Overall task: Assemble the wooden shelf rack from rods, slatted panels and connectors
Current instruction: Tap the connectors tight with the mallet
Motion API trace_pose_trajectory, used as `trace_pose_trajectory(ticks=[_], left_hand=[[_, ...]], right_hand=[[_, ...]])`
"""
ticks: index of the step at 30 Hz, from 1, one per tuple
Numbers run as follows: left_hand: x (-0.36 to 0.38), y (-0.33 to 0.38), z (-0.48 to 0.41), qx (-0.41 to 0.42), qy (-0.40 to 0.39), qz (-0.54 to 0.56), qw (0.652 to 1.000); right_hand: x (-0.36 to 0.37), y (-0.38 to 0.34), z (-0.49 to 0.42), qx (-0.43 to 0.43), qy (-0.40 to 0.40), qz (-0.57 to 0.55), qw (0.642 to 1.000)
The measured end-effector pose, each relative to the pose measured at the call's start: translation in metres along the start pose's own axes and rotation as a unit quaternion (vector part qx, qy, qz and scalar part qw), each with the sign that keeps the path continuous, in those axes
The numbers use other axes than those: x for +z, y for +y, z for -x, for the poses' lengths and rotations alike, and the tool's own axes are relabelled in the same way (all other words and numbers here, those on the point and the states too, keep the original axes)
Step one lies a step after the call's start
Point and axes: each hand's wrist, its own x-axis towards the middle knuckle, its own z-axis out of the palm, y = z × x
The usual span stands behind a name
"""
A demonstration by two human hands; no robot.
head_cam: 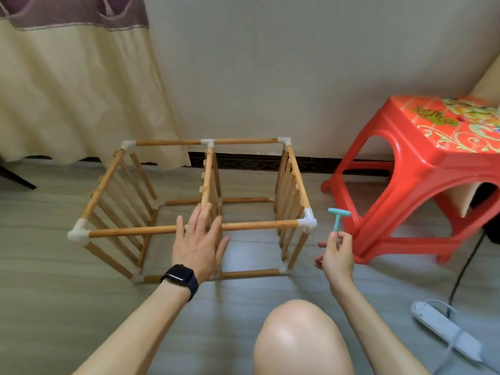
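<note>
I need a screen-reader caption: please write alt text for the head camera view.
A person's left hand rests open on the front top rod of a wooden shelf rack on the floor, while the right hand pinches a small teal T-shaped tool. A red stool stands beside it.

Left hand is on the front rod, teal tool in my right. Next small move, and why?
Probably bring the teal T-shaped tool in the right hand across to tap the white front-right corner connector: it hovers just beside that joint, while the left hand lies flat on the front top rod, bracing the rack.
</note>
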Motion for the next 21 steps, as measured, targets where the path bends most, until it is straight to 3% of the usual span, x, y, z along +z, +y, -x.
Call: trace_pose_trajectory(ticks=[4,8,12,21], left_hand=[[-0.007,0.039,-0.011,0.109,-0.053,0.045,0.992],[0.006,0.067,-0.013,0.054,-0.069,0.083,0.993],[0.010,0.072,-0.011,0.030,-0.084,0.064,0.994],[0.004,0.074,-0.015,0.027,-0.112,0.043,0.992]], right_hand=[[-0.033,-0.023,0.029,-0.081,-0.016,0.145,0.986],[-0.048,-0.052,0.052,-0.144,-0.052,0.205,0.967],[-0.054,-0.065,0.058,-0.205,-0.076,0.316,0.923],[-0.051,-0.071,0.061,-0.180,-0.149,0.444,0.865]])
